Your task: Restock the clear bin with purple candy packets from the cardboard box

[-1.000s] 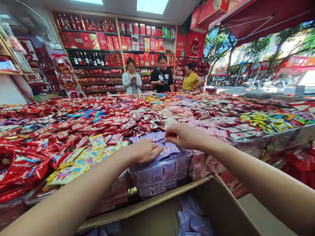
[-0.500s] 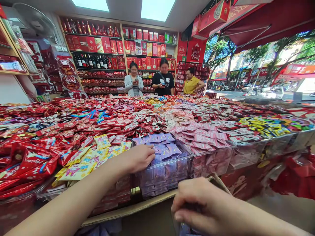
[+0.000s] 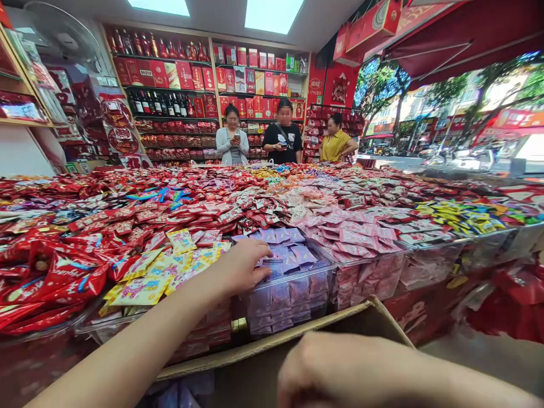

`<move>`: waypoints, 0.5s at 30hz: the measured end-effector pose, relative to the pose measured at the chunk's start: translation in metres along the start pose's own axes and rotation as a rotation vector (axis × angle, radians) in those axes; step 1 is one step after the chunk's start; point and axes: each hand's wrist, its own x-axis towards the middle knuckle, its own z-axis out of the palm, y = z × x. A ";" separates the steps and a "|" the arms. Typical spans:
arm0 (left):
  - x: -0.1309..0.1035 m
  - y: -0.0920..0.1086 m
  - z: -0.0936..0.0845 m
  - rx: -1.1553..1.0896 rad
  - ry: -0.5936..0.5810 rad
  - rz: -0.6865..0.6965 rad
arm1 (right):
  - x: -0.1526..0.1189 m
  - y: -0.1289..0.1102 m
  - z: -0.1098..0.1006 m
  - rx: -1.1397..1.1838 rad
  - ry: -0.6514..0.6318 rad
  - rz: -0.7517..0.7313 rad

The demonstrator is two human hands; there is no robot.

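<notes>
from where i stood, the head view showed a clear bin with small purple packets lying in rows at its top and stacked behind its front wall. the person's left hand was at the left side of those packets, palm down, its fingers loosely curved, with a gap between them and the thumb; nothing showed in that gap.

the right hand was lower and closer, blurred, over the open cardboard box in front of the bin. its fingers were bent down out of sight, so i couldn't tell whether they were closed or gripping anything. more purple wrappers lay inside the box, at its lower left.

yellow packets were heaped just left of the bin, and pink packets just right of it. big glossy red bags sat farther left. three people stood across the spread of sweets, before shelves of bottles and red boxes, two of them looking down at phones.
</notes>
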 end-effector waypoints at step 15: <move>0.010 -0.005 -0.002 0.020 -0.149 -0.023 | 0.046 0.038 -0.101 -0.366 -0.011 0.407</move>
